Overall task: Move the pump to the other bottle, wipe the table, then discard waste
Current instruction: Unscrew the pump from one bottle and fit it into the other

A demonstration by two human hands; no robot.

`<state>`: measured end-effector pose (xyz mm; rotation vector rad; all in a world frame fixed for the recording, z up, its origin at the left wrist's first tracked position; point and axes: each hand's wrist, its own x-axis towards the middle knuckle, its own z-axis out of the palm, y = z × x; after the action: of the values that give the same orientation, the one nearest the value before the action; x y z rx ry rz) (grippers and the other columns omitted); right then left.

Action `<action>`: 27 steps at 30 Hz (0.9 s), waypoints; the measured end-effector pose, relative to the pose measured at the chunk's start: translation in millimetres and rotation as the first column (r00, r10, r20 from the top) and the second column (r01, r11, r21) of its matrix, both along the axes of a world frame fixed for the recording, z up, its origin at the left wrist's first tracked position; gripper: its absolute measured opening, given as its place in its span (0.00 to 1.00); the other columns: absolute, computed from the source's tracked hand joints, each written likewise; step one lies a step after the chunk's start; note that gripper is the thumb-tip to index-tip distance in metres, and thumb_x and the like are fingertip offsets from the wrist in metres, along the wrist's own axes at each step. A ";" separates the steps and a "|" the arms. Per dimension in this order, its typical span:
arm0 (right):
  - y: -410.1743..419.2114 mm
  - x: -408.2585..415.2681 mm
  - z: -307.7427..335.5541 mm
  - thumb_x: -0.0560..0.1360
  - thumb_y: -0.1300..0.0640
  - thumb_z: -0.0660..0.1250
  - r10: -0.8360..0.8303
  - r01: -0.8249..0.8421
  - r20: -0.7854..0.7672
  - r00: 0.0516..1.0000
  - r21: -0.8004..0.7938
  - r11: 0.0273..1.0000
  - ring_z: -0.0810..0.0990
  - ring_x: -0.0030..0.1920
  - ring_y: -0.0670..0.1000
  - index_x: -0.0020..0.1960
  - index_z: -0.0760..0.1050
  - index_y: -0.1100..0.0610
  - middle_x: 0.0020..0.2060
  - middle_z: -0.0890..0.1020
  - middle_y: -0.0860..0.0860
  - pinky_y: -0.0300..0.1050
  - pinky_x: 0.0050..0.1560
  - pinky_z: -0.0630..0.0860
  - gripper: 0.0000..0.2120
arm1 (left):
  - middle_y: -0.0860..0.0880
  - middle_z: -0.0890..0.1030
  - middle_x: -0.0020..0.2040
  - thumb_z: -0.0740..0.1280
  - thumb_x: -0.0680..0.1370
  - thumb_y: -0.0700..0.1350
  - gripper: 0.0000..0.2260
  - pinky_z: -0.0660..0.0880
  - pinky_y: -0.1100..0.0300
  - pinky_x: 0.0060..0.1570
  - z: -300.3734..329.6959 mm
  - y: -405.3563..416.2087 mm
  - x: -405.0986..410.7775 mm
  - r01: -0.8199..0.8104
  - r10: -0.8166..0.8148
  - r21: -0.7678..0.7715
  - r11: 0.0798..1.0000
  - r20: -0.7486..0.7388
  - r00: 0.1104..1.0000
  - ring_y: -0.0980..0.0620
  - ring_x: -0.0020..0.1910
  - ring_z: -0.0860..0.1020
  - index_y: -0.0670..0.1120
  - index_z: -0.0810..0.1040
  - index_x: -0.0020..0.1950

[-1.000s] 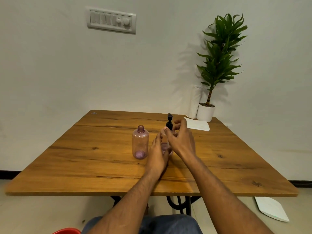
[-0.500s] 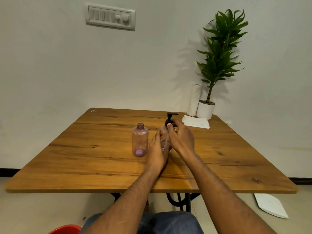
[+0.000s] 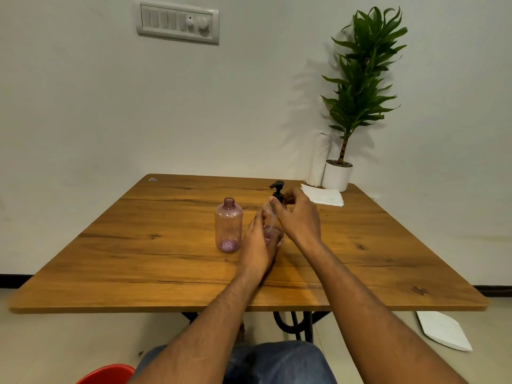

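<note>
Centre of frame: the black pump (image 3: 278,190) stands on top of the clear pink bottle (image 3: 270,217) that I am working on, its nozzle pointing toward the left of the picture and its pale dip tube visible through the bottle wall. My right hand (image 3: 297,217) is pinched around the pump's collar, fingertips closed on it. My left hand (image 3: 259,245) is wrapped around the lower body of this bottle, steadying it upright on the desk (image 3: 138,259); only the bottle's shoulder and part of its base show between the two hands. A little pink-purple liquid appears at its bottom, partly hidden by the fingers.

Just left of the hands, apart from them, the second bottle (image 3: 228,225) stands upright with an open, capless neck. It is the same clear pink plastic and holds only a thin purple residue at the base.

Toward the upper right of the desk: a flat stack of white tissues (image 3: 322,195), and behind it a white roll (image 3: 320,159) beside a white pot with a green plant (image 3: 360,79). A switch panel (image 3: 177,22) sits on the wall, upper left. At the bottom edge, a red rim (image 3: 106,374) shows at left; a white sheet (image 3: 443,331) lies on the floor at lower right.
</note>
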<state>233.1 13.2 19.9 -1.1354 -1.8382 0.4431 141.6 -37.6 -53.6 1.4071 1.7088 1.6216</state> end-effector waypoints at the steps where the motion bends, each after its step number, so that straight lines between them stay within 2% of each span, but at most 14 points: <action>1: 0.4 -0.7 0.0 0.79 0.39 0.70 -0.019 0.019 0.021 1.000 0.001 1.000 0.83 0.48 0.49 0.51 0.77 0.50 0.45 0.83 0.45 0.50 0.46 0.80 0.14 | 0.47 0.73 0.78 0.71 0.82 0.44 0.36 0.84 0.47 0.61 -0.1 -0.2 0.1 0.000 0.000 0.000 1.000 0.001 1.000 0.51 0.61 0.84 0.51 0.57 0.86; 3: -0.8 -1.9 -1.6 0.78 0.35 0.70 -0.036 0.035 0.066 0.997 0.013 0.999 0.82 0.46 0.49 0.53 0.74 0.50 0.44 0.81 0.44 0.49 0.44 0.79 0.18 | 0.47 0.71 0.80 0.71 0.82 0.42 0.36 0.83 0.46 0.62 -0.5 -0.8 0.3 0.007 -0.007 -0.003 1.000 0.017 1.000 0.52 0.64 0.83 0.51 0.57 0.86; 5: -3.0 -1.9 -2.3 0.79 0.35 0.67 -0.015 0.015 0.050 0.999 0.016 1.000 0.82 0.51 0.49 0.64 0.72 0.50 0.51 0.82 0.45 0.50 0.50 0.80 0.23 | 0.47 0.72 0.79 0.70 0.82 0.41 0.36 0.83 0.45 0.63 -1.9 -0.5 -0.2 0.010 -0.010 0.000 1.000 0.024 1.000 0.51 0.64 0.83 0.51 0.57 0.86; 7: -3.2 -2.2 -1.8 0.82 0.39 0.65 0.013 -0.013 0.006 1.000 0.006 1.000 0.82 0.58 0.50 0.71 0.74 0.48 0.58 0.84 0.47 0.54 0.57 0.80 0.22 | 0.47 0.74 0.77 0.70 0.83 0.41 0.35 0.84 0.46 0.62 -2.0 0.2 -0.9 0.002 -0.002 0.002 1.000 0.012 1.000 0.52 0.61 0.84 0.51 0.58 0.86; 8: -2.9 -2.8 -0.4 0.83 0.41 0.64 0.019 -0.019 -0.011 1.000 0.001 1.000 0.82 0.61 0.51 0.71 0.77 0.47 0.60 0.85 0.47 0.54 0.59 0.80 0.19 | 0.47 0.75 0.76 0.70 0.83 0.42 0.35 0.84 0.46 0.61 -1.2 0.4 -1.0 -0.001 0.001 -0.001 1.000 0.013 1.000 0.52 0.61 0.84 0.50 0.58 0.86; 10: -2.3 -4.5 1.7 0.82 0.43 0.66 0.010 -0.011 -0.051 0.999 -0.016 1.000 0.84 0.59 0.50 0.66 0.82 0.48 0.58 0.87 0.46 0.55 0.59 0.81 0.16 | 0.47 0.74 0.77 0.71 0.82 0.42 0.35 0.84 0.46 0.61 -0.8 0.9 -1.0 0.000 0.000 -0.002 1.000 0.016 1.000 0.51 0.62 0.83 0.50 0.59 0.86; 14: 3.0 -8.7 3.8 0.79 0.43 0.73 -0.024 0.022 -0.074 0.997 -0.036 0.999 0.84 0.52 0.46 0.57 0.83 0.53 0.51 0.86 0.46 0.44 0.47 0.80 0.15 | 0.48 0.73 0.78 0.71 0.82 0.44 0.35 0.84 0.52 0.59 -0.5 -0.2 -0.5 -0.035 0.036 0.018 0.999 -0.053 0.998 0.55 0.60 0.83 0.49 0.58 0.86; 17: 4.0 -11.5 2.3 0.77 0.42 0.74 -0.056 0.051 -0.106 0.993 -0.049 0.997 0.83 0.48 0.45 0.54 0.83 0.53 0.47 0.85 0.45 0.40 0.41 0.76 0.16 | 0.48 0.72 0.76 0.71 0.82 0.43 0.36 0.85 0.51 0.59 -0.7 -1.0 0.6 -0.037 0.038 0.027 0.999 -0.060 0.997 0.55 0.58 0.83 0.49 0.57 0.86; 20: 0.3 -17.1 0.0 0.77 0.41 0.73 -0.122 0.121 -0.096 0.988 -0.016 0.993 0.83 0.48 0.47 0.53 0.82 0.53 0.47 0.85 0.47 0.48 0.46 0.81 0.16 | 0.47 0.75 0.73 0.71 0.81 0.40 0.36 0.85 0.58 0.55 -1.2 -1.2 -0.1 -0.020 0.022 0.043 0.999 -0.065 0.998 0.58 0.56 0.82 0.48 0.59 0.85; 23: -2.5 -19.2 0.3 0.76 0.41 0.73 -0.157 0.159 -0.110 0.981 0.006 0.987 0.83 0.47 0.48 0.51 0.81 0.52 0.46 0.84 0.46 0.48 0.45 0.80 0.14 | 0.47 0.75 0.73 0.71 0.81 0.39 0.35 0.84 0.63 0.54 -1.7 -1.3 -1.5 -0.024 0.026 0.030 0.999 -0.085 0.996 0.61 0.54 0.82 0.47 0.58 0.85; 25: -0.8 -16.9 2.1 0.77 0.41 0.72 -0.121 0.122 -0.061 0.991 0.013 0.992 0.83 0.49 0.48 0.54 0.81 0.50 0.48 0.84 0.45 0.48 0.47 0.80 0.14 | 0.47 0.73 0.75 0.70 0.82 0.40 0.35 0.84 0.63 0.55 -0.9 -0.5 -1.5 -0.039 0.040 0.020 0.999 -0.097 0.994 0.63 0.54 0.80 0.48 0.58 0.86; 27: 1.9 -14.3 2.0 0.79 0.41 0.70 -0.047 0.047 -0.009 0.999 0.008 0.999 0.82 0.54 0.48 0.62 0.81 0.51 0.54 0.84 0.46 0.50 0.52 0.80 0.17 | 0.48 0.71 0.78 0.70 0.82 0.41 0.35 0.84 0.57 0.58 -0.8 0.1 -1.0 -0.041 0.040 0.000 0.999 -0.093 0.995 0.62 0.56 0.80 0.49 0.58 0.86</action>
<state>218.8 15.1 22.0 -1.1671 -1.8005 0.4128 140.6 -37.5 -54.4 1.4780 1.8015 1.5980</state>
